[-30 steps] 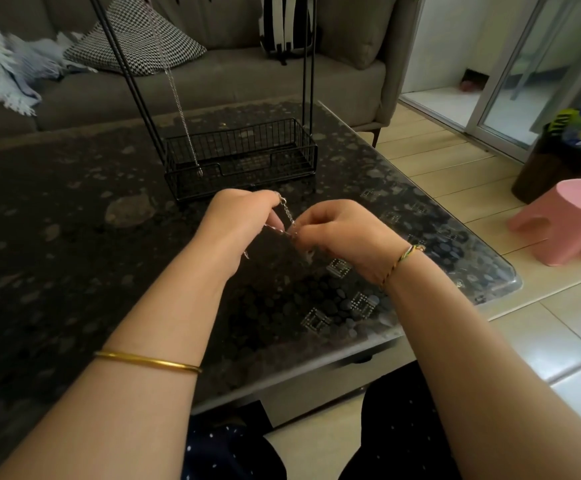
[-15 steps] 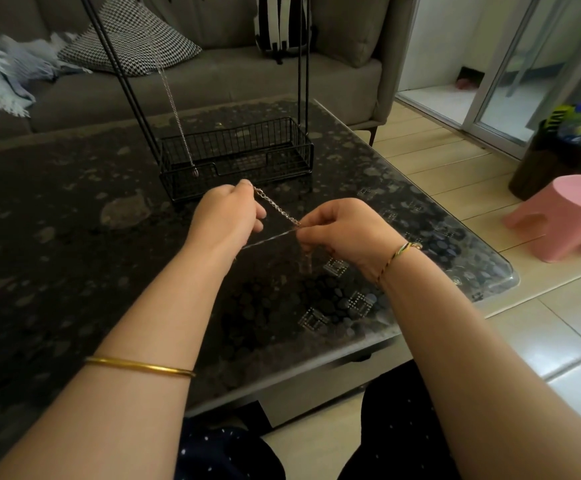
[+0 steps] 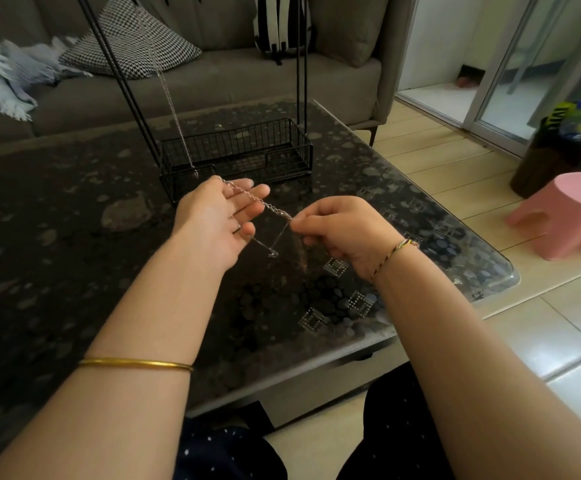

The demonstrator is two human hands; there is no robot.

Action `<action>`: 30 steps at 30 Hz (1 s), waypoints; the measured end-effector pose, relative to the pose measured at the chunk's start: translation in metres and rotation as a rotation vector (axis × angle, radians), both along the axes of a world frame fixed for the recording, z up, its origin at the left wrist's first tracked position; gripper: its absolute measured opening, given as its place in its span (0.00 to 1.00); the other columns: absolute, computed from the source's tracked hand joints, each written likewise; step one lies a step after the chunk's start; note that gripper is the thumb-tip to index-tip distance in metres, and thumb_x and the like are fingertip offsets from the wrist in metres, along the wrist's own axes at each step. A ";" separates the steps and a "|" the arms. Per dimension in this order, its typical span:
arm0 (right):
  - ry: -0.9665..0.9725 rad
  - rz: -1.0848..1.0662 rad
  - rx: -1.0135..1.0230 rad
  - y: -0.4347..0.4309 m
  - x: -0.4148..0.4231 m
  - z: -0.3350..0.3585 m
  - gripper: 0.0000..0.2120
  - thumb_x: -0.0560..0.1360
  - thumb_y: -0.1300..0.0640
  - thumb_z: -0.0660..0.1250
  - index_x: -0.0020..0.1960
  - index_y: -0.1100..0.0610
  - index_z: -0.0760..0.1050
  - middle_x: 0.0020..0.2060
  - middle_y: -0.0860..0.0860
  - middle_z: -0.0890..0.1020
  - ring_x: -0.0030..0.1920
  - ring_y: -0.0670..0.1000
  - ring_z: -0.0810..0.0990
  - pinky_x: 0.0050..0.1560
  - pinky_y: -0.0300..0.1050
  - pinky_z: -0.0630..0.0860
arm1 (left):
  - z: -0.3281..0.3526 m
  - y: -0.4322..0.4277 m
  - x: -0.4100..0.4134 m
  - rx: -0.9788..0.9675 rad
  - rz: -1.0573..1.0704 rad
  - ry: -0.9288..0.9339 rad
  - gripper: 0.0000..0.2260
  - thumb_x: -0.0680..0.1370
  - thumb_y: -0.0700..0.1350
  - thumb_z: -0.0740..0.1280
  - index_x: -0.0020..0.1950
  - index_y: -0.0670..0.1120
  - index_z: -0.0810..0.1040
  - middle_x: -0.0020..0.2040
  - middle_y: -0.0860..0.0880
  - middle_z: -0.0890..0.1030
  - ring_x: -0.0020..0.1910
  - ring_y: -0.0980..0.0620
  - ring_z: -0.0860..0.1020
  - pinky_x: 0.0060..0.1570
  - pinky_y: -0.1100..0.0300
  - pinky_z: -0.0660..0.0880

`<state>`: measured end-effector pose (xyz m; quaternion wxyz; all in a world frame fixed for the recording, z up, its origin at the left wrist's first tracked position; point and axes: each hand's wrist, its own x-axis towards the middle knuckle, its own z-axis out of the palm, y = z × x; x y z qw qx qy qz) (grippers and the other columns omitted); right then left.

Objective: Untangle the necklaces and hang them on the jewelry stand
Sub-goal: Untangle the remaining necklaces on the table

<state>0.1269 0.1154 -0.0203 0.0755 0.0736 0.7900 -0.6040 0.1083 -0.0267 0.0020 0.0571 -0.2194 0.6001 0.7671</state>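
- Necklace held in the air between both hands, above table, just in front of jewelry stand.
- Thick silver chain section runs diagonally: long axis from upper left at the left fingertips down to lower right at the right hand's pinch.
- Thin strand drops from that pinch to small metal bit, then rises back toward the left little finger, making a V that points down.
- Left hand: palm turned up and inward, fingers straight and slightly spread, chain draped across them, no clear pinch.
- Right hand: fingers curled, thumb and index tip pinching the chain's lower right end.
- Stand has a black wire basket base on the table; thin black rods rise out of the top of the view.
- Second necklace hangs along the stand, near vertical, lower end by the basket's front left corner.
- Gold bangle on left forearm, braided bracelet on right wrist.
- Grey sofa with checked cushion behind the table; pink stool on the floor at right.
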 end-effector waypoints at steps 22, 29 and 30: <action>0.116 -0.078 0.121 0.003 -0.004 -0.003 0.07 0.76 0.56 0.67 0.41 0.56 0.79 0.30 0.47 0.77 0.19 0.37 0.68 0.23 0.29 0.65 | -0.013 0.008 0.005 -0.677 -0.387 0.257 0.04 0.77 0.44 0.69 0.43 0.52 0.82 0.45 0.54 0.80 0.47 0.54 0.77 0.33 0.64 0.68; 0.168 -0.017 0.145 -0.002 -0.004 -0.004 0.03 0.73 0.62 0.70 0.43 0.55 0.77 0.33 0.48 0.77 0.29 0.41 0.72 0.30 0.31 0.70 | -0.015 0.010 0.000 -0.626 -0.294 0.212 0.05 0.77 0.44 0.67 0.43 0.50 0.81 0.44 0.51 0.79 0.42 0.53 0.74 0.36 0.61 0.71; 0.169 -0.016 0.134 -0.002 -0.004 -0.004 0.04 0.72 0.62 0.70 0.42 0.55 0.77 0.34 0.47 0.77 0.32 0.42 0.73 0.33 0.33 0.71 | -0.015 0.009 -0.001 -0.617 -0.288 0.197 0.04 0.77 0.44 0.67 0.44 0.50 0.81 0.44 0.50 0.79 0.41 0.53 0.74 0.36 0.60 0.72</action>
